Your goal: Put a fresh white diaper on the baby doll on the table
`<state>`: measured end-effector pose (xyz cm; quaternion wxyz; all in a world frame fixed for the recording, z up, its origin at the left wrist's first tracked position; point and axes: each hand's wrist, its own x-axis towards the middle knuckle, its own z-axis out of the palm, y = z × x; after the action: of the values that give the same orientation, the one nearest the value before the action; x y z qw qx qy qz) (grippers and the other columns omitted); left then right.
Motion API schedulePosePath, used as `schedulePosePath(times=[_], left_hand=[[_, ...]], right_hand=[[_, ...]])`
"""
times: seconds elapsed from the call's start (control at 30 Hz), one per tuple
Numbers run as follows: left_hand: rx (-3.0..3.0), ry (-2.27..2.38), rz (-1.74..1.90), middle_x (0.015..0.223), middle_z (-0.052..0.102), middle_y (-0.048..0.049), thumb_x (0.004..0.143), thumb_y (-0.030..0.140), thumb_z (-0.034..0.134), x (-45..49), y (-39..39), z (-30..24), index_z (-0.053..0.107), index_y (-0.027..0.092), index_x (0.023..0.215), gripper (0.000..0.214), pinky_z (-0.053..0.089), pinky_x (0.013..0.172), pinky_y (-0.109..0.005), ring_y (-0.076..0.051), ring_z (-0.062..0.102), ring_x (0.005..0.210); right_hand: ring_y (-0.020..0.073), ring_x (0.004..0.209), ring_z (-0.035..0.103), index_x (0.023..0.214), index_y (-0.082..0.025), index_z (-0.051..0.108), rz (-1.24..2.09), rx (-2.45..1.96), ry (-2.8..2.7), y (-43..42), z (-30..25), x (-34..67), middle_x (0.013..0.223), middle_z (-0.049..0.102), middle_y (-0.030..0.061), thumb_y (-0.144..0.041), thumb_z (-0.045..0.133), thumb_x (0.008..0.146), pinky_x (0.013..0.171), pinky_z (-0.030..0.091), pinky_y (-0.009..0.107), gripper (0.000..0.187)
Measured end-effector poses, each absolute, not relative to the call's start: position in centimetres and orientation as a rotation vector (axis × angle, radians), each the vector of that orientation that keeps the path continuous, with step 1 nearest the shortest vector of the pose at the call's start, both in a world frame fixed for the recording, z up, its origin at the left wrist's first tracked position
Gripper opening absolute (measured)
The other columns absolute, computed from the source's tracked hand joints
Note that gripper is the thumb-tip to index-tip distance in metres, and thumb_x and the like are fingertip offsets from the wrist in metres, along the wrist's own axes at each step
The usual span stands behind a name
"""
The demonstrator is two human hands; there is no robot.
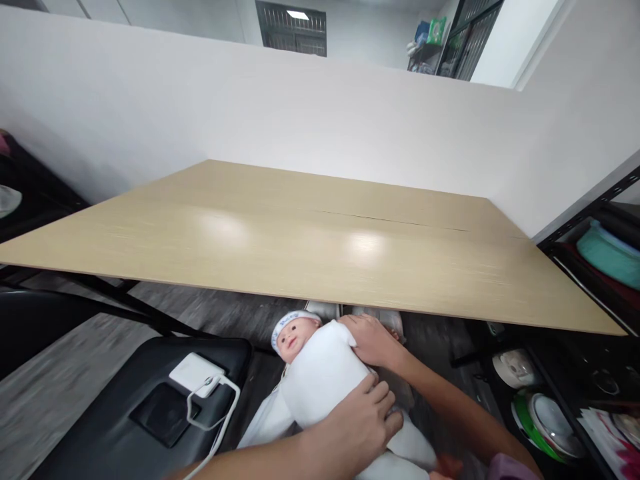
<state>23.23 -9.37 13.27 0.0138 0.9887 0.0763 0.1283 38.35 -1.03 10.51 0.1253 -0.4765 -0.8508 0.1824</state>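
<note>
A baby doll point(325, 373) in white clothing lies tilted below the table's front edge, its head toward the upper left. It wears a white cap point(300, 315) with blue lettering. My left hand point(363, 417) lies across the doll's middle, fingers curled against its side. Farther up, my right hand point(369, 339) is closed around the doll's white sleeve near the shoulder. The fingertips of my right hand are partly hidden by the cloth.
A wide wooden table point(290, 247) spans the view before a white wall. On the left, a black chair point(220, 357) holds a white power bank point(195, 372), its cable and a dark phone-like slab point(163, 413). Dark shelves point(543, 373) with bowls and packets stand at right.
</note>
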Motion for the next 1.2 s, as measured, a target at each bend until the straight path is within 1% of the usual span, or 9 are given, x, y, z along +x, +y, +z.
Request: schedulePosePath(times=[0.13, 0.27, 0.33, 0.4, 0.47, 0.57, 0.8, 0.9, 1.2], left_hand=[[3.053, 0.091, 0.641, 0.120, 0.077, -0.0064, 0.108, 0.028, 0.062, 21.3, -9.9, 15.7, 0.063, 0.014, 0.146, 0.040, 0.051, 0.099, -0.037, -0.021, 0.065, 0.108], [2.808, 0.107, 1.183, 0.122, 0.080, 0.0029, 0.108, 0.029, 0.060, 16.7, -10.0, 15.3, 0.072, 0.031, 0.131, 0.026, 0.057, 0.104, -0.027, -0.016, 0.067, 0.117], [2.694, 0.494, 1.370, 0.122, 0.078, 0.0037, 0.102, 0.037, 0.069, 14.2, -9.1, 14.9, 0.066, 0.043, 0.137, 0.035, 0.062, 0.099, -0.036, -0.021, 0.069, 0.116], [2.611, 0.776, 1.425, 0.135, 0.072, -0.0047, 0.094, 0.041, 0.077, 12.4, -7.0, 15.3, 0.056, 0.042, 0.149, 0.059, 0.060, 0.104, -0.051, -0.031, 0.066, 0.127], [2.529, 0.969, 1.316, 0.146, 0.063, -0.0142, 0.090, 0.043, 0.081, 11.7, -3.8, 16.3, 0.048, 0.031, 0.154, 0.073, 0.054, 0.111, -0.058, -0.037, 0.060, 0.136], [2.409, 1.026, 0.961, 0.147, 0.061, -0.0159, 0.090, 0.046, 0.080, 12.4, 1.9, 18.2, 0.044, 0.026, 0.150, 0.072, 0.056, 0.108, -0.049, -0.034, 0.064, 0.131], [2.515, 1.051, 0.526, 0.102, 0.073, -0.0091, 0.087, 0.035, 0.066, 14.9, 9.7, 19.8, 0.067, 0.019, 0.103, 0.023, 0.053, 0.080, -0.037, -0.030, 0.071, 0.097], [2.538, 1.041, 0.514, 0.095, 0.070, -0.0071, 0.083, 0.033, 0.065, 15.3, 11.4, 19.6, 0.067, 0.020, 0.090, 0.015, 0.050, 0.076, -0.034, -0.027, 0.069, 0.091], [2.508, 1.084, 0.421, 0.114, 0.074, -0.0087, 0.092, 0.037, 0.062, 15.6, 15.9, 16.9, 0.068, 0.021, 0.113, 0.028, 0.052, 0.083, -0.035, -0.028, 0.073, 0.099]], right_hand=[[0.0289, 0.116, 0.068, 0.135, -0.019, 0.062, 0.490, -1.189, -2.304, -2.3, 13.2, 37.0, 0.130, 0.074, 0.0102, -0.007, 0.057, 0.074, 0.102, 0.050, 0.041, 0.063], [0.0274, 0.113, 0.070, 0.135, -0.025, 0.064, 0.543, -1.138, -1.932, -4.6, 16.2, 38.2, 0.127, 0.075, 0.0054, -0.008, 0.055, 0.067, 0.099, 0.053, 0.038, 0.070], [0.0258, 0.112, 0.071, 0.132, -0.027, 0.066, 0.538, -1.157, -1.702, -5.3, 17.2, 39.7, 0.125, 0.076, 0.0035, -0.011, 0.056, 0.075, 0.097, 0.054, 0.035, 0.061], [0.0249, 0.111, 0.071, 0.128, -0.028, 0.068, 0.486, -1.200, -1.482, -5.2, 17.8, 41.0, 0.122, 0.077, 0.0024, -0.017, 0.058, 0.083, 0.094, 0.055, 0.034, 0.047], [0.0247, 0.109, 0.071, 0.123, -0.027, 0.069, 0.424, -1.236, -1.298, -4.4, 18.1, 42.0, 0.119, 0.078, 0.0030, -0.022, 0.059, 0.088, 0.093, 0.055, 0.034, 0.037], [0.0253, 0.108, 0.070, 0.119, -0.024, 0.069, 0.418, -1.269, -1.128, -2.2, 17.8, 42.7, 0.116, 0.079, 0.0053, -0.028, 0.059, 0.089, 0.091, 0.055, 0.035, 0.031], [0.0286, 0.099, 0.073, 0.126, -0.025, 0.070, 0.248, -1.576, -1.485, 0.6, 17.3, 46.6, 0.117, 0.081, 0.0082, -0.022, 0.058, 0.086, 0.082, 0.054, 0.035, 0.042], [0.0302, 0.097, 0.073, 0.119, -0.026, 0.073, 0.021, -1.762, -1.796, 1.0, 17.2, 49.9, 0.111, 0.082, 0.0091, -0.027, 0.063, 0.092, 0.081, 0.051, 0.035, 0.029], [0.0307, 0.098, 0.074, 0.124, -0.027, 0.068, -0.027, -1.884, -1.916, 2.9, 12.9, 54.2, 0.116, 0.078, 0.0082, -0.043, 0.057, 0.103, 0.078, 0.055, 0.039, 0.029]])
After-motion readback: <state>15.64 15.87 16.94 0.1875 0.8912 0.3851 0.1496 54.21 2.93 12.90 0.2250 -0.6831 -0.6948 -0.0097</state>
